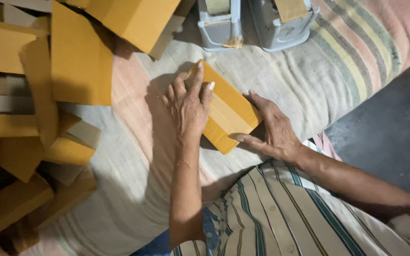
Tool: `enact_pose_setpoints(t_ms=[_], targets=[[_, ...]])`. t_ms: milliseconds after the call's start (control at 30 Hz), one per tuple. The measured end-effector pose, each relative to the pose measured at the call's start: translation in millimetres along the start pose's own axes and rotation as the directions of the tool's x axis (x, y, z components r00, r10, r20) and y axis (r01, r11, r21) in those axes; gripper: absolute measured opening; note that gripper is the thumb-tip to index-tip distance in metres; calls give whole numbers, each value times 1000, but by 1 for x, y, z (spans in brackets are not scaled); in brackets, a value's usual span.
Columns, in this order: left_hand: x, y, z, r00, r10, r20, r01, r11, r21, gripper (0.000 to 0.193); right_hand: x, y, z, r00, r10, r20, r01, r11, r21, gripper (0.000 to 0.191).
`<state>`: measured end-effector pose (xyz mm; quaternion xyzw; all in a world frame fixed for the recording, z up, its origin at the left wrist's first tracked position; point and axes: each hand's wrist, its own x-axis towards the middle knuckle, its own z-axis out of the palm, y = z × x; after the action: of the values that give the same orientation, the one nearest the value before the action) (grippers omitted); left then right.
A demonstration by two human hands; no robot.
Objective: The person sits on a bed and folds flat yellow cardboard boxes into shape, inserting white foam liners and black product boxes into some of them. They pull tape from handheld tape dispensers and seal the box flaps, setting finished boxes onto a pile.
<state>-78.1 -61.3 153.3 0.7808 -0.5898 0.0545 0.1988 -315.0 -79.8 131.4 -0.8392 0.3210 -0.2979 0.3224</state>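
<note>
Left hand [188, 106] flat and open, pressing down on a small yellow-brown cardboard box [226, 111] with a strip of clear tape across it. Right hand [274, 130] open too, cupped against the box's right edge, thumb along its near side. One box between two hands, resting on a soft striped cloth [347, 52] in pale pink, grey and yellow. Two grey plastic tape holders [257, 21] just behind, side by side. Many more yellow-brown cardboard boxes [34, 118] heaped on the left, too jumbled to count. Dark grey floor [395, 128] on the right.
</note>
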Motion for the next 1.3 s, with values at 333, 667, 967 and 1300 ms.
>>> enact_pose_setpoints(t_ms=[333, 667, 967, 1300], targets=[[-4, -6, 12, 999, -20, -43, 19, 999, -31, 52, -5, -13, 2, 995, 99, 2, -99, 994, 35, 75], [2, -11, 8, 999, -44, -6, 44, 998, -49, 52, -8, -48, 47, 874, -328, 358, 454, 812, -366, 99], [1, -10, 6, 1000, -28, 7, 29, 999, -40, 55, 4, -29, 9, 824, -448, 348, 545, 795, -267, 92], [13, -2, -7, 997, -49, 61, 49, 999, -8, 60, 14, 15, -51, 985, -172, -1, 171, 979, -109, 56]])
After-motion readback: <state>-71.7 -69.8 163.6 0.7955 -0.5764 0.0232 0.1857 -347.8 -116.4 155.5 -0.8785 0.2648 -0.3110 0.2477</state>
